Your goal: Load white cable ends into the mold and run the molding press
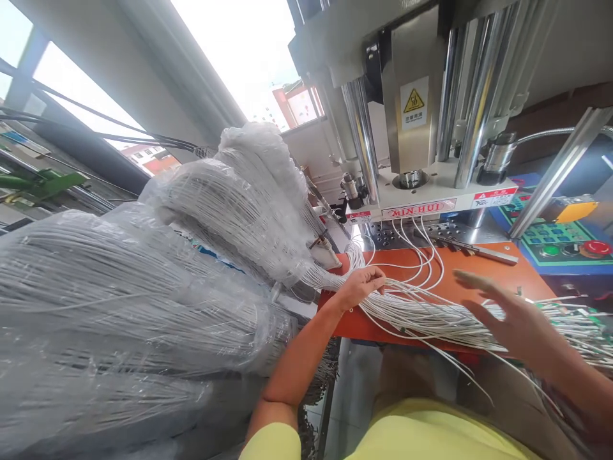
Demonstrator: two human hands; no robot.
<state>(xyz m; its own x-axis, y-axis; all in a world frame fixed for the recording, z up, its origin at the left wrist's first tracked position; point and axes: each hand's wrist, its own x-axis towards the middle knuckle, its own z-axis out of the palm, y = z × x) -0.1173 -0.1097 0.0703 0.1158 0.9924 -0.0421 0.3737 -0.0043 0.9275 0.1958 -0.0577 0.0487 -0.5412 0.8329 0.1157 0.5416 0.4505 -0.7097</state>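
A thick bundle of thin white cables [421, 319] lies across the orange work surface [460, 281] in front of me. My left hand [361, 287] is over the bundle's left part, its fingers curled and pinched on a white cable; the exact grip is partly hidden. My right hand [514, 322] hovers over the bundle's right part, fingers stretched out and thumb apart, holding nothing. Beyond my hands, several white cables [424, 255] loop out of the press [416, 204]. Small green-and-white ends [584, 326] are spread at the bundle's far right.
Large plastic-wrapped cable bundles [230, 204] fill the left side. A metal bar tool [474, 248] lies by the press base. On the right stands a control panel [550, 239] with a red button [596, 248], behind a metal post [558, 172]. A heat-warning label [414, 102] marks the press head.
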